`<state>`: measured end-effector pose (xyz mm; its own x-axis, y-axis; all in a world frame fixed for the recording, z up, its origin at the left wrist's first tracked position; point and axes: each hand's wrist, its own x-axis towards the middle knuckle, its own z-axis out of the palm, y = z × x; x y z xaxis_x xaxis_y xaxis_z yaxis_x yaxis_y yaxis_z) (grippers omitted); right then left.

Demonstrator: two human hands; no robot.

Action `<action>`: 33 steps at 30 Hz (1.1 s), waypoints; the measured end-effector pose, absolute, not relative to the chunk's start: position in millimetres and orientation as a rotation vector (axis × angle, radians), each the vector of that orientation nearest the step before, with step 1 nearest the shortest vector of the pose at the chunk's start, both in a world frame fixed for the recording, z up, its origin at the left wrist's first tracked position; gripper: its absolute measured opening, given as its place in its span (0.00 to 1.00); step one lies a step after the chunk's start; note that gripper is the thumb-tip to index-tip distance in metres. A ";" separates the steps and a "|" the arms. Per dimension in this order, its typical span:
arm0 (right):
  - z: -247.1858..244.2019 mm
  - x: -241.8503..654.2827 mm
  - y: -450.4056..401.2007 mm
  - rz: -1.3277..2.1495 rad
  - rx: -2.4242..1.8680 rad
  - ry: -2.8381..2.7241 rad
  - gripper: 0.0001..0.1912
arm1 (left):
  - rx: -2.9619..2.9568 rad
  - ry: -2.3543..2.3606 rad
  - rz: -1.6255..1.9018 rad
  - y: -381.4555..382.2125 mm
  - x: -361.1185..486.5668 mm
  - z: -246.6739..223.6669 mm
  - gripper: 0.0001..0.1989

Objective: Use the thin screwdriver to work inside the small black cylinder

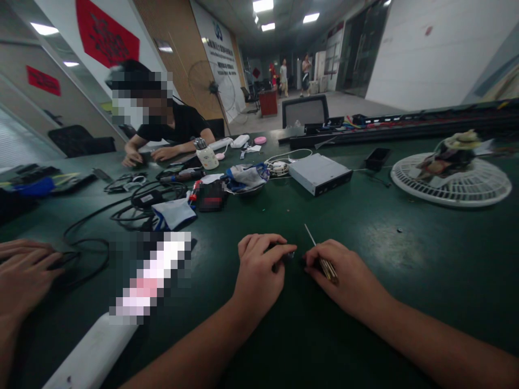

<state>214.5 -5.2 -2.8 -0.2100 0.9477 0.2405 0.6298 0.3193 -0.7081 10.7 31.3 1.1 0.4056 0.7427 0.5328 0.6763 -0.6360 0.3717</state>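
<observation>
My left hand (261, 267) is held just above the dark green table, thumb and index finger closed around a tiny shiny piece (290, 255) too small to name. To its right, my right hand (338, 273) grips a screwdriver (328, 271) with a gold-coloured handle; the thin shaft points up and away from me. A small dark bit (304, 260) shows at the right fingertips, its kind unclear. The two hands are a short gap apart, and the screwdriver tip touches nothing that I can see.
A silver disc drive (320, 172) lies ahead, with a white fan grille (450, 181) to its right. Cables (150, 194), cloths (247, 177) and a bottle (206, 154) crowd the left. Another person's hand (28, 270) is at the left edge; a co-worker (182, 127) sits opposite.
</observation>
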 end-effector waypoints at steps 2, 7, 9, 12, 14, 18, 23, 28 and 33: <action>-2.7 215.2 -6.0 0.630 -1.378 -1.952 0.10 | 2.517 1.300 1.032 32.4 10.7 0.5 0.24; -1.7 216.0 -6.3 0.671 -1.332 -1.911 0.11 | 2.457 1.258 1.019 32.7 10.9 0.6 0.23; -1.8 215.8 -6.1 0.653 -1.335 -1.917 0.11 | 2.448 1.245 1.016 32.5 10.7 0.7 0.23; -2.2 215.4 -6.0 0.611 -1.325 -1.933 0.12 | 2.447 1.236 1.016 32.5 10.2 0.5 0.22; -2.4 215.3 -5.8 0.603 -1.315 -1.913 0.11 | 2.443 1.235 1.014 32.4 10.0 0.3 0.22; -3.6 215.8 -4.6 0.606 -1.330 -1.849 0.07 | 2.440 1.234 1.014 32.4 9.9 -0.2 0.22; -7.3 218.6 -4.6 0.646 -1.358 -1.837 0.09 | 2.425 1.238 1.016 32.5 9.9 -0.8 0.22; -7.7 220.4 -6.2 0.660 -1.338 -1.865 0.09 | 2.408 1.198 1.010 31.7 10.1 0.3 0.22; -2.7 216.6 -5.3 0.585 -1.392 -1.862 0.08 | 2.404 1.212 1.002 31.2 10.2 0.0 0.23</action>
